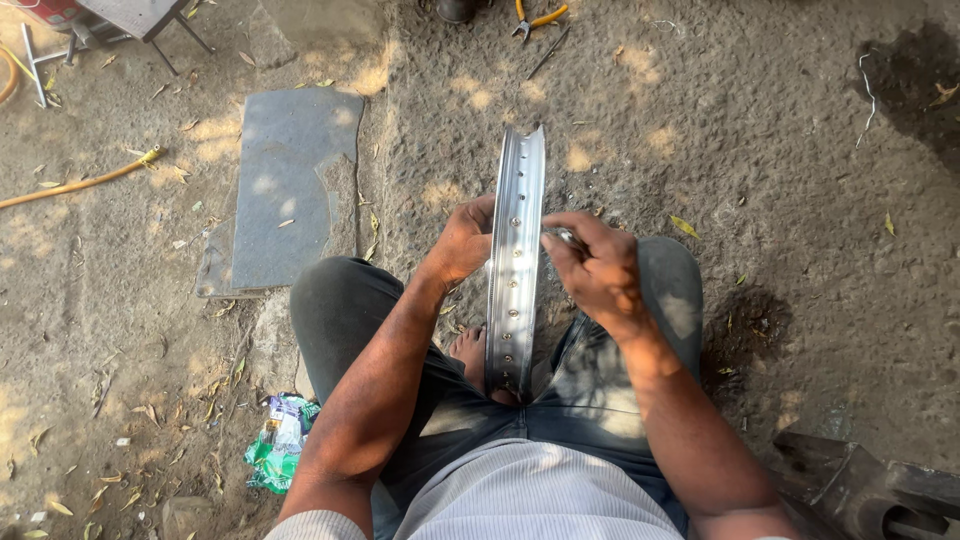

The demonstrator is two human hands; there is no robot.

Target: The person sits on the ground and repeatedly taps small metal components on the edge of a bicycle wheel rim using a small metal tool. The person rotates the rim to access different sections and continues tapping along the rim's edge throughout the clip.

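A silver metal wheel rim (515, 240) with a row of spoke holes stands on edge between my knees, its inner channel facing up at me. My left hand (462, 240) grips the rim's left side near the top. My right hand (592, 265) is against the rim's right side, fingers pinched on a small shiny metal piece (566, 238) next to a hole. A bare foot (468, 350) shows under the rim's lower end.
Rough dirt ground lies all around. A grey flat slab (285, 185) sits to the left, yellow-handled pliers (535, 20) at the top, a yellow hose (80, 182) far left, a green wrapper (280, 440) by my left thigh, dark metal parts (860, 490) bottom right.
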